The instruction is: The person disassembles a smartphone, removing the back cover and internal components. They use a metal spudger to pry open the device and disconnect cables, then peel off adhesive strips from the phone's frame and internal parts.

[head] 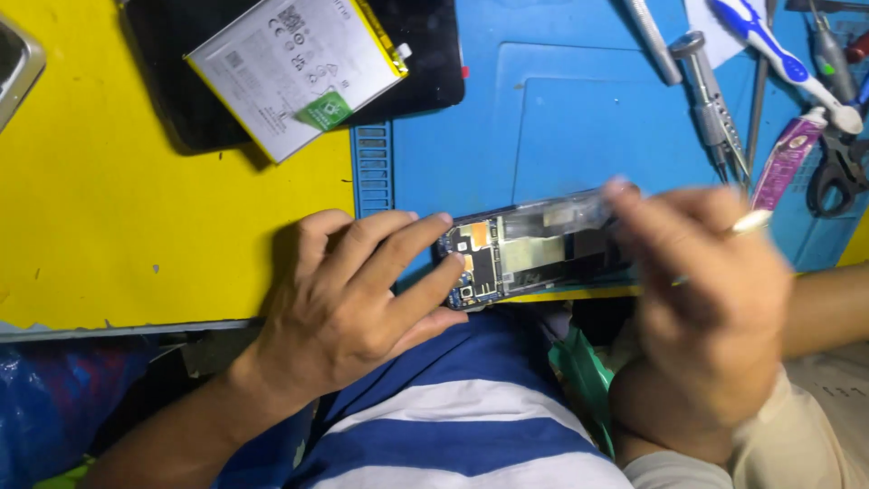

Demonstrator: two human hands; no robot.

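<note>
Opened phone (529, 249) held over the blue mat (579, 118)
Left hand (348, 299) grips its end — fingers closed; right hand (701, 290) blurred, pinching a thin tool (749, 222) at the phone's other end.

A single head-worn camera looks steeply down, close over the blue mat (561, 118) at the bench edge.

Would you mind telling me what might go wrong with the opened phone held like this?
The opened phone sits at the table's front edge, over the lap; if the left hand loosens, it may drop. The right hand, blurred, holds a thin tool near the exposed circuit board, which it might scratch.
</note>
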